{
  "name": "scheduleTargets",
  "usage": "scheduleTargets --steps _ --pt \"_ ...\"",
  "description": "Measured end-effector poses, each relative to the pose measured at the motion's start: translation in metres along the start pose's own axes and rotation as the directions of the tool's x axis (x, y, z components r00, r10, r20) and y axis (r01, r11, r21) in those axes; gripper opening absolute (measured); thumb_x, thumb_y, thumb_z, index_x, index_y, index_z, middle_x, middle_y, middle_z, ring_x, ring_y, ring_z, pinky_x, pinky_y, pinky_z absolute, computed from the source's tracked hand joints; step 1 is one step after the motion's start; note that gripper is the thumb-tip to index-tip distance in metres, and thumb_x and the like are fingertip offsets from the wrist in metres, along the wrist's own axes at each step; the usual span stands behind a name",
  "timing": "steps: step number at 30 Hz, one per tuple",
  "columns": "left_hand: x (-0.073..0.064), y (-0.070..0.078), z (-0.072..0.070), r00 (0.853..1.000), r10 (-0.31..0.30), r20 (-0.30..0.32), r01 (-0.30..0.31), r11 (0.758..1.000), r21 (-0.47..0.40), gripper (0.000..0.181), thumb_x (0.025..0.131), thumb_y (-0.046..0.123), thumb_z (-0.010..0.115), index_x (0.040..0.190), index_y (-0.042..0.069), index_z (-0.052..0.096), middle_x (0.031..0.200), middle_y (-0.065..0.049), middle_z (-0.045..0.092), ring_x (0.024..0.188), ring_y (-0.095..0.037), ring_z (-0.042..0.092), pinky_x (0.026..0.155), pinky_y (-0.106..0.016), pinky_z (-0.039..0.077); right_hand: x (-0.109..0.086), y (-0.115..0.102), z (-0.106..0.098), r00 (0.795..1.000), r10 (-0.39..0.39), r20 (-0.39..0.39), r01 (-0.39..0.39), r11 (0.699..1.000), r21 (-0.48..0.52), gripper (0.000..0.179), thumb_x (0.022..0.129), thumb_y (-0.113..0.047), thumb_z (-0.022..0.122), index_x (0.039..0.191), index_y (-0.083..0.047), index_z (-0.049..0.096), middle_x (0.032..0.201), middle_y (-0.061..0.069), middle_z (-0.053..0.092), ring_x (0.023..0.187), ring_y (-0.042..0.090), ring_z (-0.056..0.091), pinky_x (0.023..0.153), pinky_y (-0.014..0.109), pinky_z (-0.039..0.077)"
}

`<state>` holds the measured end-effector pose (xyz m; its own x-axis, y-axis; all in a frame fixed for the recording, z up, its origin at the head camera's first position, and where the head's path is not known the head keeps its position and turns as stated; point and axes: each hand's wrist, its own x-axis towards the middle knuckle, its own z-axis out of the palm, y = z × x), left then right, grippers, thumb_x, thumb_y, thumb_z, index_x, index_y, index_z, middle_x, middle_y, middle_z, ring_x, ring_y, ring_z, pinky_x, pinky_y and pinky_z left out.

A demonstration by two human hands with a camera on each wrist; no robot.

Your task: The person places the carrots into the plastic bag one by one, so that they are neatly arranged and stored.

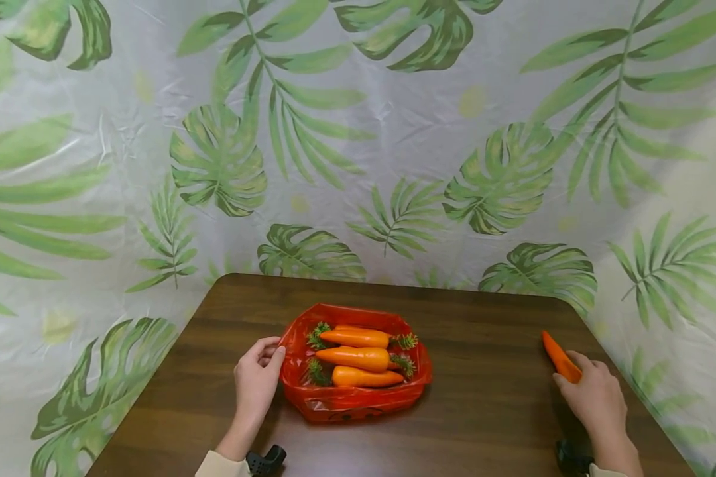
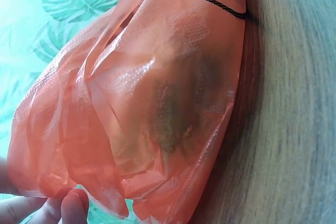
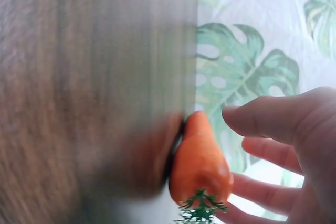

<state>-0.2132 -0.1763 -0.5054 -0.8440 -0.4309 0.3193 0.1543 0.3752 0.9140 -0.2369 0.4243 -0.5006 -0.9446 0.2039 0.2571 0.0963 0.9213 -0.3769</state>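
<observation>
A red translucent plastic bag [image 1: 358, 399] lies with its mouth spread wide on the table, and several orange carrots [image 1: 360, 358] with green tops rest inside. My left hand [image 1: 259, 374] pinches the left rim of the bag between thumb and fingers; in the left wrist view the bag's side [image 2: 131, 103] hides most of the contents. On the right side of the table is a single carrot [image 1: 557, 354], its green top showing in the right wrist view. My right hand [image 1: 596, 395] is around its near end, thumb apart from the carrot [image 3: 199, 166] and fingers extended beside it.
The dark brown wooden table [image 1: 477, 371] has rounded far corners. Behind it hangs a pale sheet [image 1: 406, 132] printed with green leaves. A black wrist strap [image 1: 266, 459] sits on the left wrist.
</observation>
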Motion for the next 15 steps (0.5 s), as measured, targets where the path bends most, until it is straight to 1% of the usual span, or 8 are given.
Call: scheduleTargets --steps 5,10,15 --pt "0.0 -0.001 -0.001 1.0 0.005 0.0 -0.005 1.0 0.001 0.013 0.092 0.012 0.074 0.105 0.011 0.076 0.086 -0.005 0.071 0.072 -0.019 0.063 0.061 -0.022 0.052 0.0 0.004 0.003 1.0 0.017 0.027 -0.017 1.0 -0.002 0.063 0.088 -0.032 0.074 0.137 0.001 0.053 0.111 0.035 0.055 0.084 0.046 0.058 0.057 0.051 0.043" --pt "0.001 -0.001 -0.001 1.0 0.006 0.002 -0.006 1.0 0.0 0.013 0.093 0.012 0.073 0.105 0.011 0.076 0.086 -0.005 0.072 0.072 -0.019 0.063 0.061 -0.022 0.052 0.002 0.009 0.007 0.998 0.04 0.046 -0.04 0.999 -0.001 0.063 0.09 -0.036 0.072 0.137 0.001 0.053 0.11 0.034 0.056 0.085 0.046 0.058 0.057 0.05 0.043" --pt "0.001 -0.001 -0.002 1.0 0.008 0.004 -0.008 1.0 -0.001 0.013 0.094 0.012 0.072 0.106 0.011 0.076 0.087 -0.005 0.072 0.072 -0.019 0.062 0.061 -0.022 0.051 0.003 0.011 0.009 0.996 0.064 0.057 -0.064 0.998 -0.004 0.06 0.091 -0.039 0.071 0.134 0.0 0.057 0.107 0.033 0.058 0.082 0.045 0.059 0.054 0.05 0.044"
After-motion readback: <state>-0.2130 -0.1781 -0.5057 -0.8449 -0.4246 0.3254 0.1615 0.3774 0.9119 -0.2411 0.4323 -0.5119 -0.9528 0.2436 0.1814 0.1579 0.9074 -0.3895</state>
